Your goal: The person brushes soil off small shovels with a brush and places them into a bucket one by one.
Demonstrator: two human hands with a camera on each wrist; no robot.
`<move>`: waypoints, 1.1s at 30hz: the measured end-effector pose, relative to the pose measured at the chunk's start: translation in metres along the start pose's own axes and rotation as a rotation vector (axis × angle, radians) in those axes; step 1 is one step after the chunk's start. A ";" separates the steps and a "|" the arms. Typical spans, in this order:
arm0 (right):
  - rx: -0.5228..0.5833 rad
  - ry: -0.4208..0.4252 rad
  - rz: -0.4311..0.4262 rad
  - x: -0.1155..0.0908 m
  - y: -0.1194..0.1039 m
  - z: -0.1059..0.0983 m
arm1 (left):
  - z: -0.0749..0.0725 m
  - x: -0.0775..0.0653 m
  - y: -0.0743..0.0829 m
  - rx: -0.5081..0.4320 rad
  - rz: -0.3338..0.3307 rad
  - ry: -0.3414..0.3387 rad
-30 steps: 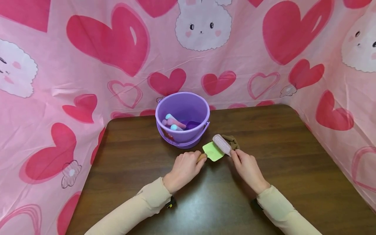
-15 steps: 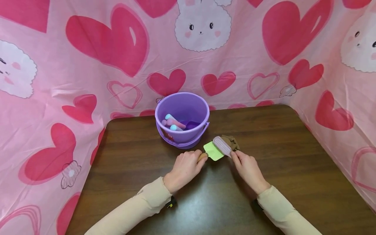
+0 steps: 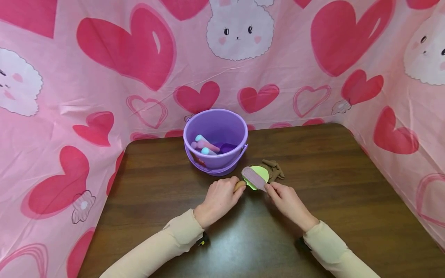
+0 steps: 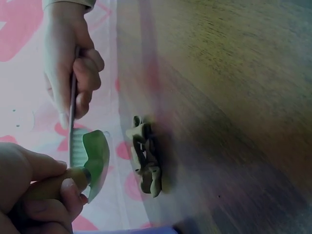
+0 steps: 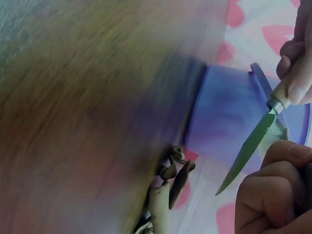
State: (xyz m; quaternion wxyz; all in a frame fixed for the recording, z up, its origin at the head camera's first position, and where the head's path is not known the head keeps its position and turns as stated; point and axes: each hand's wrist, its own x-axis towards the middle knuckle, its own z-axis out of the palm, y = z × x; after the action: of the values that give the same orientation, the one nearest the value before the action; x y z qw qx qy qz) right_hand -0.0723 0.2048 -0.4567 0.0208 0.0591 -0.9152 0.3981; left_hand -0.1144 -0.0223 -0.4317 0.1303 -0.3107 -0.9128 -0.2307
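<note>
My left hand (image 3: pixel 219 200) grips the wooden handle of a small green trowel (image 3: pixel 263 172). My right hand (image 3: pixel 288 202) pinches the handle of a pale pinkish brush (image 3: pixel 252 177). In the head view the brush lies across the trowel blade and covers part of it. The left wrist view has the brush's pale bristles (image 4: pixel 78 152) facing the green blade, right at its surface. Just beyond the tools, a crumpled brown glove-like thing (image 3: pixel 274 170) with finger-shaped parts rests on the table. In the right wrist view the blade appears nearly edge-on, over my right fingers.
A purple bucket (image 3: pixel 240 135) with its handle hanging down stands behind my left hand. Inside are several pink and purple sticks (image 3: pixel 208 146), some with light blue ends. A pink heart-print cloth (image 3: pixel 295 69) hangs around the back and sides of the brown wooden table (image 3: pixel 153 173).
The brush has shifted left and toward me, from the blade's far right side to across its near left. The trowel blade has turned a little. The bucket and brown thing have stayed put.
</note>
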 end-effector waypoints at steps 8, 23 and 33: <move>-0.072 0.147 0.050 0.003 0.011 -0.006 | -0.002 -0.001 -0.002 -0.018 0.006 0.048; -0.024 0.049 -0.011 0.000 -0.002 0.000 | -0.001 0.000 -0.001 -0.026 0.008 0.038; -0.125 0.212 0.059 0.004 0.016 -0.010 | -0.002 -0.002 -0.004 -0.022 0.003 0.045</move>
State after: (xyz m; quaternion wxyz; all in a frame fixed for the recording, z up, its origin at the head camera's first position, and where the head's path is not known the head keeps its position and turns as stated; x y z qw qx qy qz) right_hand -0.0778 0.2225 -0.4611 0.1094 -0.0119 -0.9323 0.3446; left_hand -0.1149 -0.0271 -0.4326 0.1475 -0.3084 -0.9065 -0.2476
